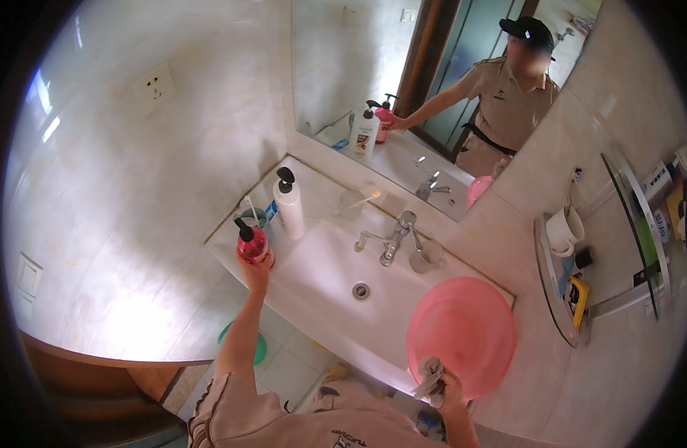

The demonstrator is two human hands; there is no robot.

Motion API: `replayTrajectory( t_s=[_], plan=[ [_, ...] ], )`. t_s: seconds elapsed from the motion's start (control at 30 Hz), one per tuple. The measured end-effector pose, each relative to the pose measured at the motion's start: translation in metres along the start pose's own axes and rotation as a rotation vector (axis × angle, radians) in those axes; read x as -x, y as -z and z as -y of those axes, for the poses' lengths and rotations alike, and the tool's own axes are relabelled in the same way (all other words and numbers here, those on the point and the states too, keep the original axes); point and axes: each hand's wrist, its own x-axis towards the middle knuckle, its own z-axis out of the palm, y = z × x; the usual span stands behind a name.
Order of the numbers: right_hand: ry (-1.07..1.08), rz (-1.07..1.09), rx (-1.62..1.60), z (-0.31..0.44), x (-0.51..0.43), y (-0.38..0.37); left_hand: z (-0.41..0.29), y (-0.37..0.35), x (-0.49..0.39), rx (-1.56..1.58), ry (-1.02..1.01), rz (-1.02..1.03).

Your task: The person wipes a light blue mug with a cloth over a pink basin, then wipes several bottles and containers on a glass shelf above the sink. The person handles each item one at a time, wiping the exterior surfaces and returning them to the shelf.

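Note:
My left hand grips a red pump bottle with a black top at the left end of the white washbasin. Close behind that bottle stand a white pump bottle and a dark cup with a toothbrush in it. In my right hand is a crumpled greyish cloth, held at the near rim of a pink plastic basin. The pink basin rests on the right end of the washbasin. Whether the red bottle touches the counter is hidden by my hand.
A chrome faucet rises at the back, beside a clear glass. Another glass holds a toothbrush. Glass shelves on the right wall carry a white mug and a yellow object. The mirror reflects a person.

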Motion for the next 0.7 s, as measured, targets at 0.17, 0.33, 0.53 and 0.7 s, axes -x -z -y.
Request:
replayTrajectory(
  t_s=[0.17,0.33,0.53,0.7],
  plan=[
    [-0.074,-0.174,0.030,0.015,0.002,-0.014,-0.051,0.003,-0.011,0.919,0.335,0.278],
    [0.080,0.052,-0.332,0.057,0.026,0.010,-0.031,0.025,0.044,0.225,0.025,0.026],
    [0.395,-0.191,0.133,0.164,0.135,-0.043,0.018,-0.034,0.092,0.673,0.355,0.184],
    [0.995,-0.428,0.391,0.251,0.204,-0.061,-0.233,-0.079,0.147,0.372,-0.367,0.858]
  ],
)
